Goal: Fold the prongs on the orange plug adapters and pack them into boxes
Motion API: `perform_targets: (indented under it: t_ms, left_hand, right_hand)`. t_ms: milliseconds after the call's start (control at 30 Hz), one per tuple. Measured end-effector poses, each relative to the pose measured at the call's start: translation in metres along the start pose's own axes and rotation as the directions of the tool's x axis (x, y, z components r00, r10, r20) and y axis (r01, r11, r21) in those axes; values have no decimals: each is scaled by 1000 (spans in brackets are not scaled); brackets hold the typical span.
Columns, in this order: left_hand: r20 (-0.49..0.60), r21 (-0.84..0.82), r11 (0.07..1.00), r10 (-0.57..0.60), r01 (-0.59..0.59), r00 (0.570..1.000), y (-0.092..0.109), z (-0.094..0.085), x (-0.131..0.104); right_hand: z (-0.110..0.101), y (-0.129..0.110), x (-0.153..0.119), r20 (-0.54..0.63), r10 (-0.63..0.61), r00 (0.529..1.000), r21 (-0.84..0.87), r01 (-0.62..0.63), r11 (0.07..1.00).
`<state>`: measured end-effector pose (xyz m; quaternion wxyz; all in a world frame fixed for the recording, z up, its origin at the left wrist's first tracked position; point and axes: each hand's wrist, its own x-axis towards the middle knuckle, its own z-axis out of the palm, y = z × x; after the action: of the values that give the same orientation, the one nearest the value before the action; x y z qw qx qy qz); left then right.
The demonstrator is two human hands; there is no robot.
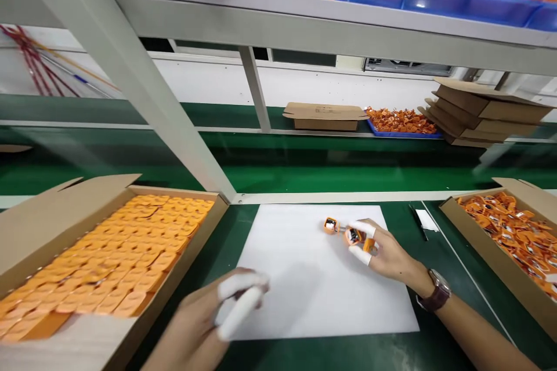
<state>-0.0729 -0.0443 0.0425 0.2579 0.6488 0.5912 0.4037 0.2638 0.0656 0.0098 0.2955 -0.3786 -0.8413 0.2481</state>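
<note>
My right hand (383,246) is closed, with white-covered thumb and fingertip around a small orange plastic casing (353,236) that shows dark and metallic parts inside. Just left of it, a second small orange piece (331,224) with a dark inside sits by a short metallic bit; whether the two are joined I cannot tell. Over the lower left of the white sheet (296,278) hovers my left hand (226,307), slightly blurred, its white-covered thumb and finger drawn together. Anything between those fingertips is too smeared to make out.
At left, an open carton (178,266) holds rows of flat orange parts. Another carton (491,243) at right contains loose orange pieces. A dark thin tool (418,223) lies beside a small white slip (427,220). A slanted metal post (152,98) rises behind the left carton.
</note>
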Motion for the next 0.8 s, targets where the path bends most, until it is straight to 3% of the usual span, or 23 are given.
perform_targets:
  t_ms: [67, 133, 233, 400, 533, 633, 800]
  left_hand:
    - [260, -208, 975, -22, 79, 965, 12, 29, 14]
    - [424, -411, 892, 6, 187, 906, 22, 57, 29]
    - [541, -533, 790, 41, 304, 840, 30, 83, 46]
    - [456, -555, 790, 26, 261, 890, 24, 93, 50]
    - [385, -372, 928, 135, 20, 913, 18, 97, 43]
    - [354, -266, 957, 207, -114, 912, 14, 103, 40]
    - [301, -324, 946, 115, -12, 947, 3, 111, 39]
  right_hand:
    - [-3, -24, -1, 133, -135, 982, 64, 127, 990]
    - [-2, -44, 1, 223, -272, 936, 89, 258, 962]
    - [3, -56, 4, 204, -366, 908, 64, 361, 930]
    - [14, -41, -5, -25, -286, 958, 184, 286, 941]
    - [22, -34, -12, -106, -296, 949, 225, 313, 923]
    - [24, -32, -13, -79, -353, 932, 144, 361, 921]
    - [29, -24, -15, -61, -345, 936, 42, 348, 936]
